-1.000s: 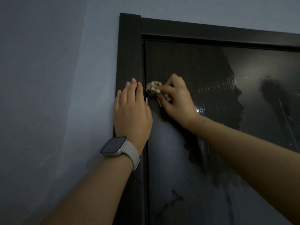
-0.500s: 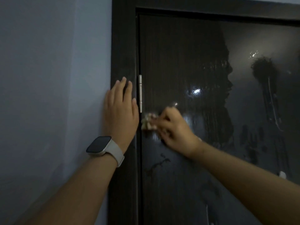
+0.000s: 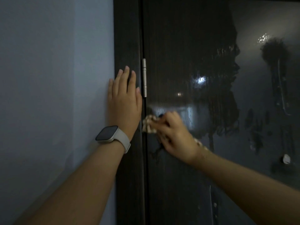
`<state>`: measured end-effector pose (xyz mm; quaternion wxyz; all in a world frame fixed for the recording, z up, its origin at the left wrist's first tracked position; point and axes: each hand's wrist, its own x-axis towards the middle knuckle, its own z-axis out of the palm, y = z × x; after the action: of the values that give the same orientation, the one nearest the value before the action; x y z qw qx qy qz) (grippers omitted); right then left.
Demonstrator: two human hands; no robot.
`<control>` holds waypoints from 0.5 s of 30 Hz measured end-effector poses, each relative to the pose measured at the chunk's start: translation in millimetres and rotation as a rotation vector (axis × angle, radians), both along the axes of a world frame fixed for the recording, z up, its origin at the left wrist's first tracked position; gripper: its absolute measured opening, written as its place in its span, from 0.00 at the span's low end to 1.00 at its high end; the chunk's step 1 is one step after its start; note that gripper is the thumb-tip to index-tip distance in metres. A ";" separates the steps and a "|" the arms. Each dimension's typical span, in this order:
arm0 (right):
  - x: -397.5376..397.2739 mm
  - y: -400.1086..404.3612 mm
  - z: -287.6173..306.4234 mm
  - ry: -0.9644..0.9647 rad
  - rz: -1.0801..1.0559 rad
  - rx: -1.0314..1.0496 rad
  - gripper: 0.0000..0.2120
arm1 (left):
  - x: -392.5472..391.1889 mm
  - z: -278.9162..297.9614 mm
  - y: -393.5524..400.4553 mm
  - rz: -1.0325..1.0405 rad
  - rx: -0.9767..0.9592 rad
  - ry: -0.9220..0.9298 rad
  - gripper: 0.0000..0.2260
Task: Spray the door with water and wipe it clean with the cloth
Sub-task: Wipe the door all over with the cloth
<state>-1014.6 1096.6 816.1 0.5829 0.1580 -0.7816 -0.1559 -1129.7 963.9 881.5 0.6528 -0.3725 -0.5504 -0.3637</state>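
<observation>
The pale wall (image 3: 48,95) fills the left of the view, and the dark door (image 3: 203,54) with its dark frame (image 3: 126,38) fills the rest. The room is dim; the glossy door throws back a few bright glints and carries wet streaks and drips across its right side, so it looks already sprayed there. No spray bottle is in view.

The left hand (image 3: 124,103) lies flat with fingers spread and slightly apart, braced on the frame and the wall edge, just left of the silver hinge (image 3: 144,77). A watch (image 3: 112,135) sits on that wrist. The right hand (image 3: 173,133) is closed around the crumpled cloth (image 3: 148,125), pinching it between fingers and thumb and pressing it against the door just below the hinge, close to the frame edge.

The step in hand seems to be wiping along the hinge side. To do it well, the person would likely keep firm, even pressure, run overlapping strokes down the edge, work the cloth into the gap beside the hinge, then carry on toward the streaked area at right, which looks unwiped.
</observation>
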 end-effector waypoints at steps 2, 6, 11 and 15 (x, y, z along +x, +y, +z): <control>4.9 3.0 -43.1 -0.119 -0.016 0.035 0.18 | 1.3 -2.2 -0.4 0.010 -0.011 -0.012 0.21; 10.2 6.3 -85.1 -0.193 -0.015 0.105 0.18 | 12.0 -44.9 6.2 0.054 -0.002 -0.064 0.22; 11.8 12.4 -50.7 -0.119 0.014 0.098 0.16 | 10.8 -95.3 9.8 0.069 -0.037 -0.088 0.23; 20.4 26.3 25.6 0.168 -0.028 -0.072 0.11 | 11.4 -95.5 9.0 0.111 -0.067 -0.093 0.24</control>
<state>-994.2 1122.9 841.7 0.6496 0.1123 -0.7370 -0.1487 -1118.3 972.9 786.1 0.6328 -0.3460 -0.6117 -0.3251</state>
